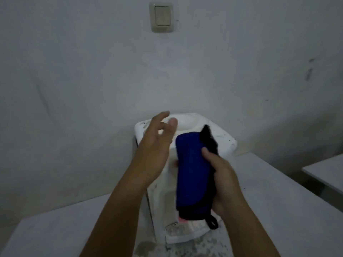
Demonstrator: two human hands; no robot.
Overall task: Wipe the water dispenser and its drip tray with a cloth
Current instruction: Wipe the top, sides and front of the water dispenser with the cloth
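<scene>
Right grip (220, 180) is wrapped round a folded blue cloth (193, 173), thumb on top and fingers curled behind it, held up in front of the white dispenser (187, 123). Left grip (157, 145) holds nothing, fingers spread loose, hovering over the dispenser's top-left corner, just beside the cloth. Cloth has a black edge and a little black loop (213, 222) dangling at the bottom. Dispenser sits on a pale speckled bench (278, 191) against a grey wall (74, 71), a light switch (161, 16) high up. Drip tray (187, 235) shows low at the front, kinda blurry.
</scene>
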